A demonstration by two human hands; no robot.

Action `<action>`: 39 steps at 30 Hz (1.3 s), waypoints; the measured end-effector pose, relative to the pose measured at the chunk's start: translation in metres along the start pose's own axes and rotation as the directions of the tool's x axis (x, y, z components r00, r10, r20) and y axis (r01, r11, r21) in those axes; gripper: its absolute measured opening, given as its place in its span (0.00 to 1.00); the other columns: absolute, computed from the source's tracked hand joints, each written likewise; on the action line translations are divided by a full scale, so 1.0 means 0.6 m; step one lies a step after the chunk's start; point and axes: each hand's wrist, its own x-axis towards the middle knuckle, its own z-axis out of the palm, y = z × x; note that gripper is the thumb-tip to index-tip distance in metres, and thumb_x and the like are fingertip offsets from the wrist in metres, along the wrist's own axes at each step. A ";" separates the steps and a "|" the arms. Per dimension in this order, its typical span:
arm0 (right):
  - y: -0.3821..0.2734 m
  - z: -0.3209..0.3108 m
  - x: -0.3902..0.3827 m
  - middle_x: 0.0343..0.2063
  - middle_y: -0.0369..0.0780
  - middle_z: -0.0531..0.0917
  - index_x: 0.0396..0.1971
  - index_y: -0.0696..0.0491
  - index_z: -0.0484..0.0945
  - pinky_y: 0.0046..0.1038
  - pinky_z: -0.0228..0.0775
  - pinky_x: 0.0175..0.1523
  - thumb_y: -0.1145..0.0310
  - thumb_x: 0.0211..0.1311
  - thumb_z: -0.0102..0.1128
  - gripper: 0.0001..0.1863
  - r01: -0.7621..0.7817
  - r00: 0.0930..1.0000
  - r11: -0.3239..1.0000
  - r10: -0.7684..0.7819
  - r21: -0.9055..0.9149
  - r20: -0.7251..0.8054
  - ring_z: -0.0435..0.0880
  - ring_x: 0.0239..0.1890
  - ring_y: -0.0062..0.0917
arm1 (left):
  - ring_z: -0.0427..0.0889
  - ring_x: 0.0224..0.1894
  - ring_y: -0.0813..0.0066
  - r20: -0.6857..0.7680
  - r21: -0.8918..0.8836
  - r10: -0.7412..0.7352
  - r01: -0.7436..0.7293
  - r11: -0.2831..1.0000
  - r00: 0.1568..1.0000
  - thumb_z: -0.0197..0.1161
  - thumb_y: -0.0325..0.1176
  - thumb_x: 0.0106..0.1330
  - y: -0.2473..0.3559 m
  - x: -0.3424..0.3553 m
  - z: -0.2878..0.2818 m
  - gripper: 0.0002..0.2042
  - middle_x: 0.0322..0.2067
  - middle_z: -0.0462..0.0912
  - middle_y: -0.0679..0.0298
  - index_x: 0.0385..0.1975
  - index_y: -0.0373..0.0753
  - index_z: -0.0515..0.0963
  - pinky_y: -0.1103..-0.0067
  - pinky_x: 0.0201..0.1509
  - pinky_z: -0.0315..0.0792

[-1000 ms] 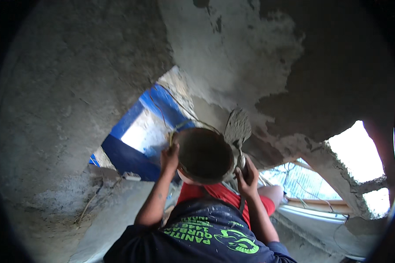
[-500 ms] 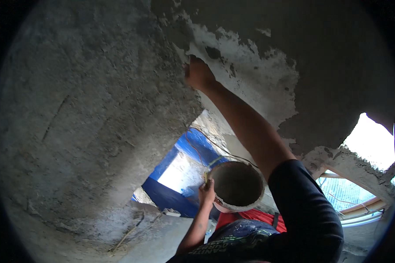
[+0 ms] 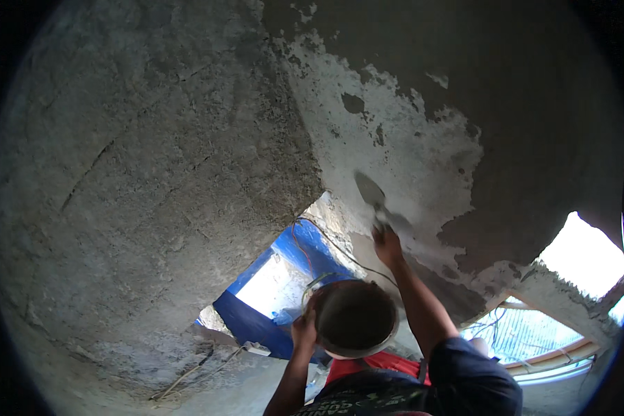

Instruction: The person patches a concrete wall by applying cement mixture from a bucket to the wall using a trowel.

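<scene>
My right hand point(image 3: 388, 244) is closed round the handle of a pointed trowel point(image 3: 371, 189), its blade tilted up in front of the partly plastered wall point(image 3: 409, 159). Whether the blade touches the wall I cannot tell. Down by my body, my left hand point(image 3: 304, 328) grips the rim of a round bucket point(image 3: 393, 331) on its left side. Grey mortar point(image 3: 357, 315) lies inside the bucket, its surface dark and in shadow. Dark wet plaster point(image 3: 534, 125) covers the wall's upper right, with a ragged edge against the paler patch.
A rough concrete surface point(image 3: 159, 159) fills the left side. Below the corner, an opening shows blue panels point(image 3: 256, 320). A thin cable point(image 3: 347, 253) runs down behind the bucket. At right, a window opening point(image 3: 527, 329) has a wooden frame.
My right hand has come down from high on the wall to just above the bucket, and the trowel blade now shows. The bucket, in my left hand, sits slightly lower and further left.
</scene>
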 end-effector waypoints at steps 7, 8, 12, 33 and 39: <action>0.129 -0.250 -0.406 0.15 0.33 0.73 0.27 0.54 0.74 0.27 0.62 0.16 0.57 0.70 0.57 0.16 -0.546 0.829 0.813 0.490 0.202 0.269 0.71 0.12 0.20 | 0.84 0.39 0.64 -0.107 -0.172 0.092 -0.110 0.979 0.990 0.64 0.42 0.67 -0.075 0.013 -0.009 0.22 0.38 0.86 0.47 0.44 0.22 0.80 0.68 0.41 0.76; 0.109 -0.283 -0.451 0.15 0.34 0.73 0.28 0.53 0.74 0.27 0.62 0.15 0.56 0.70 0.58 0.16 -0.655 0.753 0.710 0.587 0.260 0.295 0.71 0.12 0.20 | 0.84 0.40 0.64 -0.088 -0.177 0.095 -0.110 0.978 0.992 0.65 0.41 0.67 -0.078 0.017 -0.004 0.22 0.39 0.86 0.47 0.45 0.22 0.79 0.68 0.42 0.76; 0.060 -0.363 -0.564 0.13 0.33 0.71 0.28 0.52 0.74 0.25 0.58 0.14 0.60 0.67 0.63 0.13 -0.839 0.543 0.491 0.775 0.235 0.322 0.70 0.10 0.19 | 0.82 0.41 0.67 -0.016 -0.104 -0.031 0.029 0.994 0.999 0.66 0.43 0.65 -0.025 0.001 0.018 0.23 0.39 0.86 0.49 0.45 0.24 0.79 0.68 0.45 0.75; -0.103 -0.437 -0.401 0.30 0.51 0.83 0.35 0.57 0.81 0.43 0.74 0.38 0.64 0.61 0.59 0.11 -0.062 0.727 0.891 0.349 -0.450 0.591 0.82 0.34 0.49 | 0.81 0.27 0.65 0.303 0.118 0.549 -0.602 0.790 0.779 0.65 0.38 0.65 0.025 -0.035 0.057 0.14 0.24 0.83 0.52 0.30 0.30 0.79 0.69 0.35 0.72; -0.132 -0.303 -0.295 0.30 0.46 0.87 0.29 0.53 0.86 0.41 0.81 0.41 0.66 0.52 0.63 0.08 0.394 0.400 0.830 0.231 -0.395 0.887 0.88 0.37 0.42 | 0.75 0.26 0.80 0.367 -0.016 0.531 -0.565 0.825 0.764 0.64 0.37 0.68 0.009 -0.045 0.052 0.13 0.23 0.81 0.62 0.30 0.31 0.79 0.75 0.32 0.70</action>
